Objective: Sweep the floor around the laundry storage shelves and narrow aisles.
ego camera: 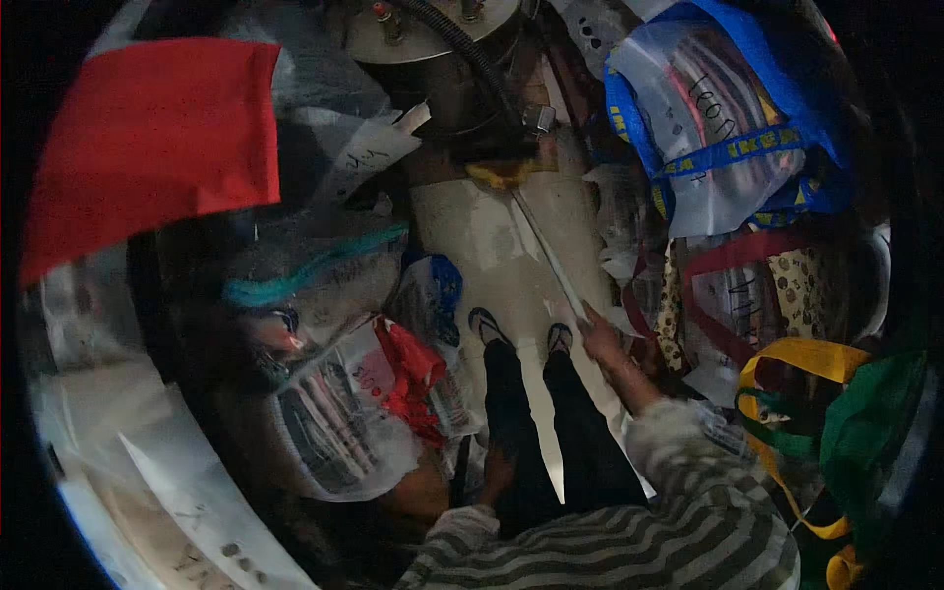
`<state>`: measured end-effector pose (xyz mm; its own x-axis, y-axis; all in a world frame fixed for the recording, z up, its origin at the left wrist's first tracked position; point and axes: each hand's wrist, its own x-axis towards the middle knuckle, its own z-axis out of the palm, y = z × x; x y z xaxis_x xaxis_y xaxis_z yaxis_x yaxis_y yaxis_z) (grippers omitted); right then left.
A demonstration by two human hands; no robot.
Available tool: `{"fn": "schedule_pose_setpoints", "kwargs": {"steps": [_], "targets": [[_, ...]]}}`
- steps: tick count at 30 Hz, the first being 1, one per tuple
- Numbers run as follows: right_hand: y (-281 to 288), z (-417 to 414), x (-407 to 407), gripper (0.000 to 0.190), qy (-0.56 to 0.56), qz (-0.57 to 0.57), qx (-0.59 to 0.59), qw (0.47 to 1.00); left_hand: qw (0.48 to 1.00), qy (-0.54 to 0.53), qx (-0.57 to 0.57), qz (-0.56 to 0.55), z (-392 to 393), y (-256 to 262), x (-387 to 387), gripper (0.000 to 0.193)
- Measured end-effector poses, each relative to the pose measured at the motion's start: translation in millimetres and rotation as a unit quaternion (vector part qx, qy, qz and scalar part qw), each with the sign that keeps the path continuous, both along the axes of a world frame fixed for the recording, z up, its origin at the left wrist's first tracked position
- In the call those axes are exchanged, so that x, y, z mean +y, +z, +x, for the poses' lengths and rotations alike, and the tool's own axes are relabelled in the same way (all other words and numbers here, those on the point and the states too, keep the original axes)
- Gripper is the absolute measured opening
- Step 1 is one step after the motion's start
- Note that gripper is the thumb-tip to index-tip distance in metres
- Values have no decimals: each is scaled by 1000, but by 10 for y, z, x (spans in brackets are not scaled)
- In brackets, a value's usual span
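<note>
My right hand (pixel 606 344) is closed around a thin pale handle (pixel 547 252) that slants away from me over the light floor. At its far end is a yellowish head (pixel 501 174), perhaps broom bristles, down by the base of a dark drum. My left hand (pixel 500 470) hangs low beside my left thigh; it is dim and blurred, and its fingers cannot be made out. Both of my sandalled feet stand on the tiled floor (pixel 509 287), between bags on either side.
The dark drum (pixel 413 88) with a corrugated hose (pixel 472 51) stands ahead. At right are a blue IKEA bag (pixel 804 81), a dotted bag (pixel 800 287) and a green bag (pixel 870 428). At left are clear plastic bags (pixel 346 428) and a red sheet or bag (pixel 169 125).
</note>
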<state>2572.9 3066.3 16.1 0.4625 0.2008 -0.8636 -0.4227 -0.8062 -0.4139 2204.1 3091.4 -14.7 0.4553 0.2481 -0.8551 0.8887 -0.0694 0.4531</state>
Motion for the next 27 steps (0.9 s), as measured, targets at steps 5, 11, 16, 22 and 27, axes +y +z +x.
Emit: {"fn": "schedule_pose_setpoints", "kwargs": {"steps": [5, 11, 16, 22, 27], "targets": [[-967, 85, 507, 45, 132, 30, -47, 990, 980, -54, -61, 180, -127, -93, -706, 51], [-622, -1045, -791, 53, 302, -56, -6, 952, 981, 159, 51, -100, -249, -13, -970, 42], [334, -1157, -1825, 44, 169, -3, 35, 985, 987, 153, 32, -47, -369, 45, -1041, 37], [596, -556, -1293, 38, 260, -1, -120, 958, 969, 243, 6, -52, -521, 193, -1050, 34], [-447, -472, -711, 44, 263, -55, -178, 947, 972, 234, -8, -30, -786, 147, -1097, 33]]}}
